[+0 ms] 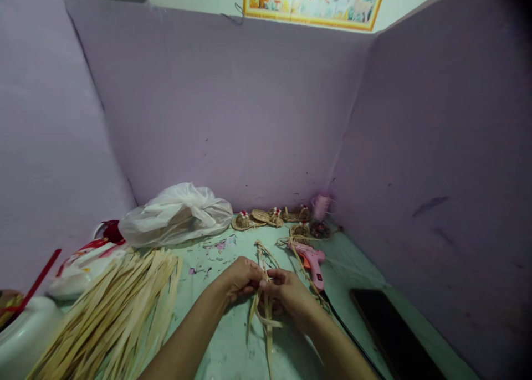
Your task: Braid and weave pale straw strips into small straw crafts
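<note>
Both hands meet over the middle of the table, pinching a braid of pale straw strips. My left hand point(241, 280) has its fingertips closed on the braid's left side. Close against it, my right hand point(286, 292) is closed on the same straw braid point(266, 252). The finished plait runs up and away from the fingers, bending over at its far end. Loose flat strips point(268, 333) hang down below the hands toward me. Just past my right hand lies a pink glue gun point(312, 262), with a twisted straw cord point(300, 261) beside it.
A heap of straw strips point(120, 308) lies at left, near a white plastic bag point(178, 216). Small woven straw pieces point(266, 217) line the back wall beside a pink thread spool point(321, 207). A dark phone point(390, 330) is at right. Purple panels point(228, 103) enclose the table.
</note>
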Tool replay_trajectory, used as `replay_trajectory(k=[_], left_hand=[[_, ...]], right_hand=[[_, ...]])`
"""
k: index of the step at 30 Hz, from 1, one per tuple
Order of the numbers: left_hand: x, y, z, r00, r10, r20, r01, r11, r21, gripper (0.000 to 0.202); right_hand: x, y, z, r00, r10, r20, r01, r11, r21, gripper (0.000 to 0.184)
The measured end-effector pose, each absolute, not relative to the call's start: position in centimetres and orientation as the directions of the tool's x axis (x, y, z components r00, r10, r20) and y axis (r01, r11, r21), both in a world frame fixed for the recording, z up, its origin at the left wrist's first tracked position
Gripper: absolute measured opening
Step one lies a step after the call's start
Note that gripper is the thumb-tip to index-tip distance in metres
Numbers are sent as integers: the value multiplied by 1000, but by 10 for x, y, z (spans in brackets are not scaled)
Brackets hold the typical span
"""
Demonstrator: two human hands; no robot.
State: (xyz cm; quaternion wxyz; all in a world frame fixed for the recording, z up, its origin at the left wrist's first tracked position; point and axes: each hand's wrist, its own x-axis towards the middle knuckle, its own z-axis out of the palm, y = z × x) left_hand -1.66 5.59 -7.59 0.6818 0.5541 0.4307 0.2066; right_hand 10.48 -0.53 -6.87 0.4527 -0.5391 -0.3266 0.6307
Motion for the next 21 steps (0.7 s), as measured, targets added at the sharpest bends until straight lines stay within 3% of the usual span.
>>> replay_trajectory(k=[5, 11, 17, 21], left_hand=[[-17, 58, -82, 547, 762, -347, 188, 292, 938, 9], [-17, 58, -79, 524, 757, -391, 229, 316, 921, 11], [-13, 54, -73, 524, 749, -407, 251, 321, 913, 10], [-13, 55, -74, 507, 758, -411, 253, 325, 911, 11]], right_hand=[[106, -8, -76, 34, 912, -408, -248, -388, -888, 36], [118, -22, -75, -66, 919, -390, -160, -395, -905, 26], [117, -36, -89, 219, 923, -316, 45, -333, -942, 23], [116, -45, -94, 257, 939, -230, 147, -273, -951, 25]])
